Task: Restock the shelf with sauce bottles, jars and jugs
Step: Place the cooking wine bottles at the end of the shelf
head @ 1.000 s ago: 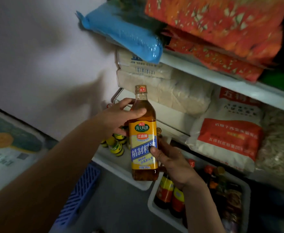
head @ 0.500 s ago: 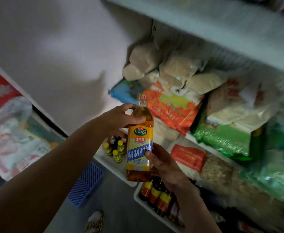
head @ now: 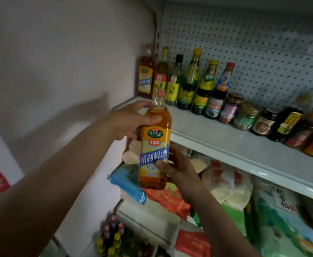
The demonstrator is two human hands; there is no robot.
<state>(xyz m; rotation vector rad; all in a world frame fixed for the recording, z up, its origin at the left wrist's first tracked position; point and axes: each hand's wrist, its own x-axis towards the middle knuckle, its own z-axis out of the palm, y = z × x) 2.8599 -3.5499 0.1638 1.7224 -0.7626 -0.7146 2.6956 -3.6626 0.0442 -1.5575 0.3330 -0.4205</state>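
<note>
Both grips on amber bottle [head: 154,145]: left hand [head: 131,120] wraps the shoulder, right hand [head: 178,168] pinches the lower label. Bottle upright, cap up, just before the white shelf [head: 226,143]. Shelf's far-right bottles blurred, cut off.

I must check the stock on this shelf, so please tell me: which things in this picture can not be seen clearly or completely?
- Head view: the back of the amber bottle, hidden by the left hand at its shoulder and the right hand on its label.
- Items at the right end of the upper shelf: cut off by the picture's edge.
- Labels of the jars: too small and blurred to read.
- Small bottles at the bottom: blurred.
</note>
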